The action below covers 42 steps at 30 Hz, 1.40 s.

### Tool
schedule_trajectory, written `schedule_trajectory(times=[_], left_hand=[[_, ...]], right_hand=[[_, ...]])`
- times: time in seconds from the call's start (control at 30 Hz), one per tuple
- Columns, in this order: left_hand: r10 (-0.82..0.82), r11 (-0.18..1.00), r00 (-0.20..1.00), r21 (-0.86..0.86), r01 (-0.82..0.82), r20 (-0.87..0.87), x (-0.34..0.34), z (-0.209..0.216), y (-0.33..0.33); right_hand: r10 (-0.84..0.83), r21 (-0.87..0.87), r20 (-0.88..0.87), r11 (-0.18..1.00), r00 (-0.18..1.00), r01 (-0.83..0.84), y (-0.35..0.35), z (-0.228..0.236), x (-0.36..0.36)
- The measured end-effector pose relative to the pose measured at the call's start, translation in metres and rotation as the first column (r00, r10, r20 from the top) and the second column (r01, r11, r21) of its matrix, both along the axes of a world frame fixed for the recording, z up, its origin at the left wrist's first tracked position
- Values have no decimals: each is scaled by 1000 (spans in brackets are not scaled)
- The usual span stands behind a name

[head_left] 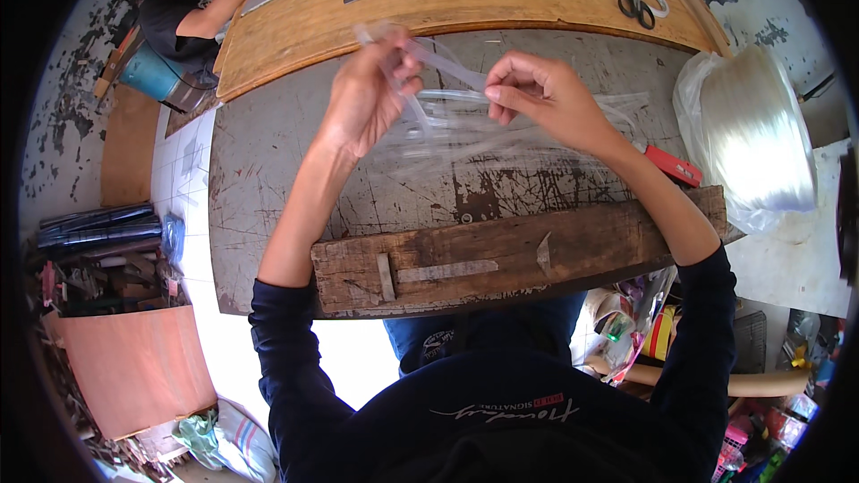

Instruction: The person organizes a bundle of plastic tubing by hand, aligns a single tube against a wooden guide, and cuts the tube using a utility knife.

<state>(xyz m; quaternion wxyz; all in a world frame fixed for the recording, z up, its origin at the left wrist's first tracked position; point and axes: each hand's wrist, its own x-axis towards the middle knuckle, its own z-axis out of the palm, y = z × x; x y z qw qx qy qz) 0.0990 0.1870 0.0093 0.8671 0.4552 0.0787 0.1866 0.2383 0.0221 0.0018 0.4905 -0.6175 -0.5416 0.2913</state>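
Both hands raised over the grey, scratched desk (268,139), upper centre of frame. Left hand (369,94) has fingers curled in, gripping a translucent plastic strip (450,64); right hand (548,97) pinches the same strip between thumb and bent fingers, to the right. Strip spans the gap between them, off the desk surface; another length hangs beside the left palm, cannot tell whether it is one piece with the first. More loose clear strips (501,141) lie tangled just below the hands, centre of frame, partly blurred. Red tool (673,165) near the right forearm, exact kind unclear. Large roll of clear plastic (761,130) at right, loosely wrapped in film. Worn wooden plank (519,255) along the desk's near edge, both forearms passing above it. Upper right: black-handled scissors (636,11) beside a white tape roll (658,0), on a pale wooden board (295,34). Another person (201,13) works upper left.
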Motion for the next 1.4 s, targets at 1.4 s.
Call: schedule_trajectory(times=[1.4], left_hand=[[24, 1000, 955, 3, -26, 294, -25, 35, 33]], right_hand=[[16, -85, 209, 996, 978, 2, -1, -1, 1]])
